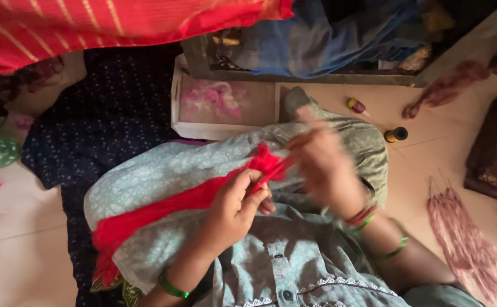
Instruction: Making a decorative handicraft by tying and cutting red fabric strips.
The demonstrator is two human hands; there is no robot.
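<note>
A long bundle of red threads [163,207] lies across my lap on pale green patterned cloth [163,167]. My left hand [234,207] pinches the bundle near its upper end, where the strands bunch into a red tuft [266,161]. My right hand [325,162], blurred by motion, is closed at that tuft with its fingers on the strands. Green and red bangles sit on both wrists.
A white tray [175,96] holding pink fluff lies ahead on the floor. A dark dotted cloth [106,113] spreads at left, a red striped cloth [89,23] above it. Two small thread spools [396,135] and a pinkish thread bundle [464,244] lie on the tiled floor at right.
</note>
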